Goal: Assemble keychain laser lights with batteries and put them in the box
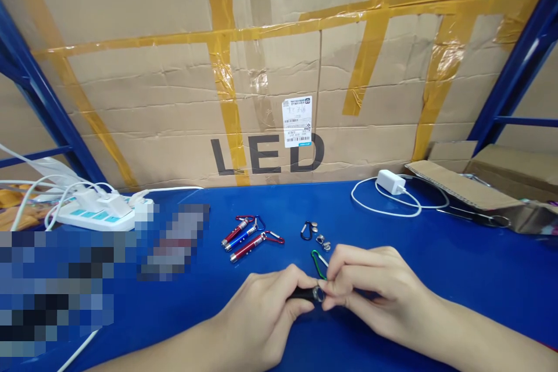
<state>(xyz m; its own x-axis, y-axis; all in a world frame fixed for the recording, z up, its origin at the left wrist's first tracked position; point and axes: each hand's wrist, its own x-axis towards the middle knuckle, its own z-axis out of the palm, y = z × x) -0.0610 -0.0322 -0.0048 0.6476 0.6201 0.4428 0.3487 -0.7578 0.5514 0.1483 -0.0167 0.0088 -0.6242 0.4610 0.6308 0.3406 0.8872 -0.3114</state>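
Note:
Closed around a black mini flashlight (pixel 300 294), my left hand (pixel 272 314) leaves its round silver end facing right. My right hand (pixel 375 282) pinches at that end; whatever small part may be between its fingertips is hidden. Just beyond the right fingers lies a green carabiner (pixel 317 261), partly covered by them. Farther back are a black carabiner (pixel 307 231) and several small silvery pieces (pixel 320 239). To the left rest a red flashlight (pixel 235 232), a blue flashlight (pixel 241 238) and another red flashlight (pixel 247 249), each with a carabiner clipped on.
A large taped carton (pixel 174 110) stands along the back of the blue table (pixel 471 279). At left is a white power strip (pixel 100 215) with cables. A white charger (pixel 391 182) with a looped cable and an open cardboard box (pixel 471 186) are at right.

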